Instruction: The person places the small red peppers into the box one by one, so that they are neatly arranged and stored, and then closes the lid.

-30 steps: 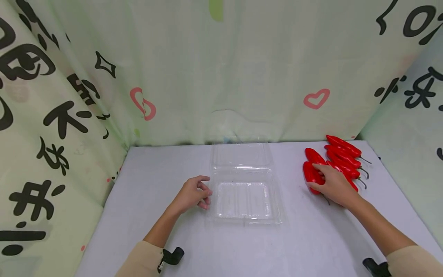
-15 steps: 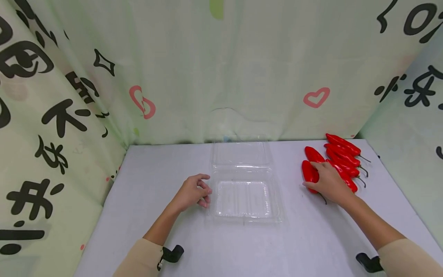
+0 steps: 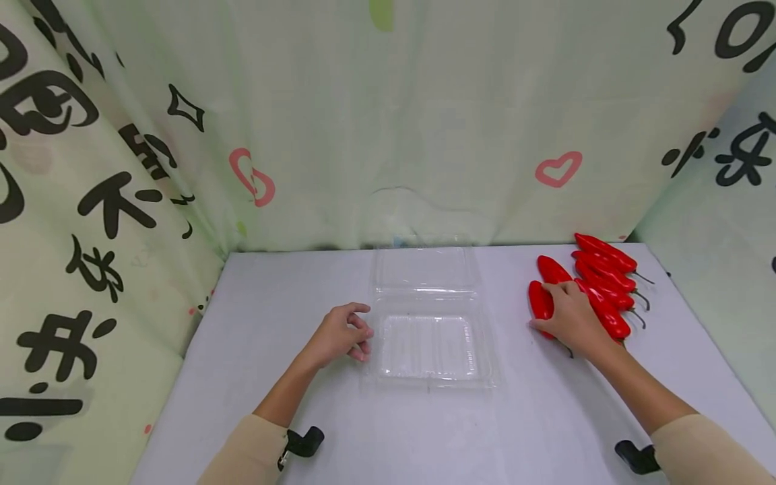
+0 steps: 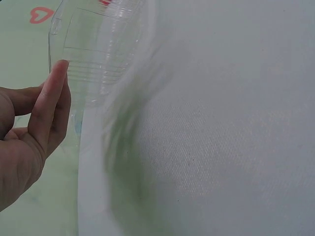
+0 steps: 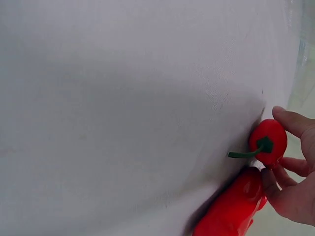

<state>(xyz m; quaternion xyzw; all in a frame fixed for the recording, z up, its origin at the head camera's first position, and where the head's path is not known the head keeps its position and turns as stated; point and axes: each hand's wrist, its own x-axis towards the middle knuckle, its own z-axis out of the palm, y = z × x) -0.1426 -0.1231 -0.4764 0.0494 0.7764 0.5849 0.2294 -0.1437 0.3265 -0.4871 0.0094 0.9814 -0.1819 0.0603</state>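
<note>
My right hand [image 3: 570, 320] grips the nearest red pepper [image 3: 539, 301] across its middle, thumb on the near side and fingers on the far side. In the right wrist view this red pepper [image 5: 276, 133] shows its green stem end, close over the table, with a second pepper [image 5: 235, 209] beside it. My left hand [image 3: 342, 335] holds nothing, its fingers loosely bent at the left edge of a clear plastic clamshell box [image 3: 427, 347]. A left fingertip overlaps the clear box [image 4: 93, 54] in the left wrist view.
Several more red peppers [image 3: 606, 273] lie in a slanted row at the table's back right, stems toward the right. The box's lid [image 3: 424, 269] is folded back toward the curtain [image 3: 388, 135]. White cloth covers the table [image 3: 273, 289].
My right hand has shifted slightly left with the pepper, widening the space to the neighbouring peppers. The left hand and the box stay as they were.
</note>
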